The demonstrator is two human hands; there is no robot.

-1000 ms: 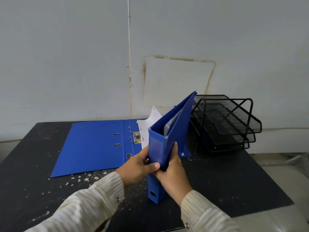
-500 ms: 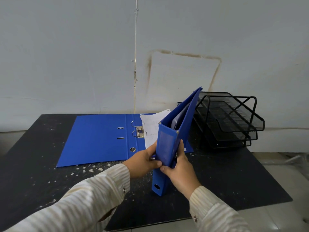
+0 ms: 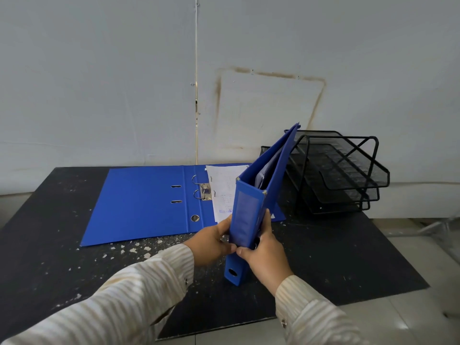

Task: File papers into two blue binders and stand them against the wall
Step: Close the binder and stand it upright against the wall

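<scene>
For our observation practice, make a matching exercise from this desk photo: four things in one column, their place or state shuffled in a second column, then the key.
1. nearer binder
2. farther binder
3. paper sheet
4. mesh tray

A. lies open flat on the table
B. black, at the far right
C. upright, gripped by left hand and right hand
D. lies on the farther binder's right cover

Pairs: 1-C, 2-A, 3-D, 4-B

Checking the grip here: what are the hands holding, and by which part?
The blue binder, gripped at the lower spine: left hand on one edge, right hand on the other.
</scene>
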